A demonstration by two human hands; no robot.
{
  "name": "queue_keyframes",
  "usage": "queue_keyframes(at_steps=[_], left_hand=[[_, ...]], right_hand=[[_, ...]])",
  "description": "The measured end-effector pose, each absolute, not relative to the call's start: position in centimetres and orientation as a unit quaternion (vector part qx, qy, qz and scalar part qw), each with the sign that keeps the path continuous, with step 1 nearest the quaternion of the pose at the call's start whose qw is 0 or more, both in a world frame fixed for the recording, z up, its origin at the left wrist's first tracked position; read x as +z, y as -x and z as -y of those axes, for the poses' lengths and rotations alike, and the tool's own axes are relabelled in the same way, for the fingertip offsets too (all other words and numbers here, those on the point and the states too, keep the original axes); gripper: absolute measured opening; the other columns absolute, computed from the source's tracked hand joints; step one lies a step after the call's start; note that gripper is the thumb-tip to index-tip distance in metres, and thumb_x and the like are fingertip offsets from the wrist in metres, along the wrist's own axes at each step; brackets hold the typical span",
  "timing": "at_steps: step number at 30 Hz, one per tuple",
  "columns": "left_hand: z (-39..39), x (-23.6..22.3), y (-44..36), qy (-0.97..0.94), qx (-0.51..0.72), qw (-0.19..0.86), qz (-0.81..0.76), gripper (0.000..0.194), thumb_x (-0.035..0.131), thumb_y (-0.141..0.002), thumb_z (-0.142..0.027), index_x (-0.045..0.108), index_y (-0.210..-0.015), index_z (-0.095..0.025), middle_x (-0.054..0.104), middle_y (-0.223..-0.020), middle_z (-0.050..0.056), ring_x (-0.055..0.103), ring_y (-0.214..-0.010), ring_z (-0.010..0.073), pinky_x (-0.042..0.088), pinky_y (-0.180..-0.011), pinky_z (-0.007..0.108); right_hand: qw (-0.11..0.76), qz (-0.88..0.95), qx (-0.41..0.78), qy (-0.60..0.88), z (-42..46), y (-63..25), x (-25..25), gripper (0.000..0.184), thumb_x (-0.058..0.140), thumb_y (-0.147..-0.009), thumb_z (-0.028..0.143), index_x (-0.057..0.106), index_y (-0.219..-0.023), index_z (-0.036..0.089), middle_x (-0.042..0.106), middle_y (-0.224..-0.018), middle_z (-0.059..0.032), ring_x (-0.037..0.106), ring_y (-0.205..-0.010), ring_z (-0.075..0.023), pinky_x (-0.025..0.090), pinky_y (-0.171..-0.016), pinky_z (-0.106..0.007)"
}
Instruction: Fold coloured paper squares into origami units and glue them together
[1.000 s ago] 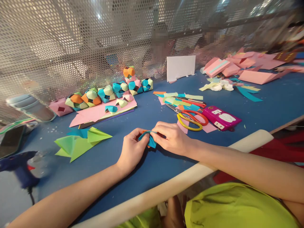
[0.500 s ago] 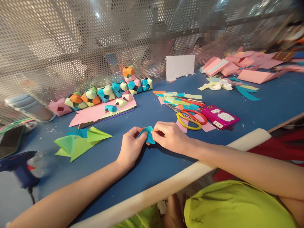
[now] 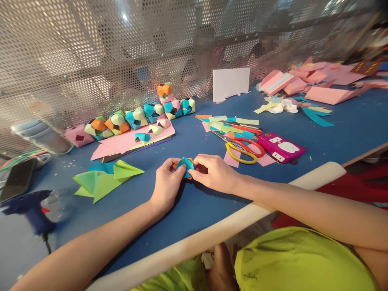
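Note:
A small folded piece of blue and orange paper (image 3: pixel 184 166) is pinched between both my hands, just above the blue table (image 3: pixel 188 210). My left hand (image 3: pixel 166 184) grips its left side with curled fingers. From the right, my right hand (image 3: pixel 214 173) closes thumb and fingers on the other side. Part of the paper is hidden behind my fingertips.
A row of coloured paper balls (image 3: pixel 133 115) lines the mesh screen, with pink sheets (image 3: pixel 130 139) in front. Green folded paper (image 3: pixel 103 180) lies left. Scissors (image 3: pixel 242 147), paper strips and a pink power strip (image 3: pixel 280 147) lie right. A blue glue gun (image 3: pixel 30 210) and a phone (image 3: pixel 16 180) sit far left.
The paper piece has been worked from a loose flap into a tighter, rounder shape, and both hands have closed in around it. The view shifted slightly.

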State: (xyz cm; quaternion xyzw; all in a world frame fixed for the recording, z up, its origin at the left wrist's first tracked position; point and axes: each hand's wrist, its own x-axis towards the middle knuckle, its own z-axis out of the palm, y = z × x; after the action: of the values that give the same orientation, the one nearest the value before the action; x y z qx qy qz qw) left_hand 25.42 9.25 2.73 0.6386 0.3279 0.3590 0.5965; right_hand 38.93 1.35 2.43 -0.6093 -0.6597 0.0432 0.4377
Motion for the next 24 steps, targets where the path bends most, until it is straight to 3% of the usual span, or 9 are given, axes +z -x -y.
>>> queue_keyframes(at_steps=[8,13,17,24], left_hand=[[-9.03,2.60,-25.34,-0.635,0.331,0.624,-0.314,0.024,0.073,-0.067,-0.034,0.058,-0.074,-0.016,0.057,-0.063,-0.005,0.049,-0.056,0.0080,0.037,-0.055,0.020],[-9.32,2.42,-25.32,-0.623,0.333,0.644,-0.293,0.024,0.076,-0.066,-0.029,0.063,-0.081,-0.014,0.065,-0.075,-0.002,0.053,-0.062,0.0080,0.040,-0.059,0.020],[-9.63,2.15,-25.45,-0.579,0.337,0.678,-0.301,0.019,0.075,-0.066,-0.025,0.062,-0.075,-0.015,0.064,-0.065,-0.003,0.054,-0.055,0.0082,0.041,-0.055,0.021],[-9.52,2.38,-25.44,-0.569,0.312,0.709,-0.278,0.019,0.075,-0.066,-0.025,0.065,-0.077,-0.014,0.068,-0.070,0.000,0.062,-0.059,0.0128,0.049,-0.061,0.026]], right_hand=[[0.451,0.662,-0.049,0.597,-1.87,-39.43,2.02,0.016,0.051,-0.084,0.013,0.053,-0.068,0.017,0.054,-0.064,0.0004,0.046,-0.056,-0.0097,0.035,-0.056,-0.022],[0.463,0.664,-0.048,0.586,-1.85,-39.49,2.02,0.016,0.054,-0.083,0.013,0.055,-0.068,0.017,0.054,-0.062,0.0011,0.046,-0.054,-0.0093,0.036,-0.054,-0.022],[0.490,0.658,-0.034,0.571,-1.63,-39.29,2.31,0.007,0.056,-0.084,0.017,0.059,-0.078,0.016,0.059,-0.072,-0.0013,0.051,-0.057,-0.0091,0.041,-0.057,-0.021],[0.504,0.656,-0.070,0.558,-1.58,-39.70,2.64,0.017,0.053,-0.084,0.010,0.056,-0.068,0.016,0.057,-0.064,0.0001,0.051,-0.057,-0.0089,0.040,-0.056,-0.020]])
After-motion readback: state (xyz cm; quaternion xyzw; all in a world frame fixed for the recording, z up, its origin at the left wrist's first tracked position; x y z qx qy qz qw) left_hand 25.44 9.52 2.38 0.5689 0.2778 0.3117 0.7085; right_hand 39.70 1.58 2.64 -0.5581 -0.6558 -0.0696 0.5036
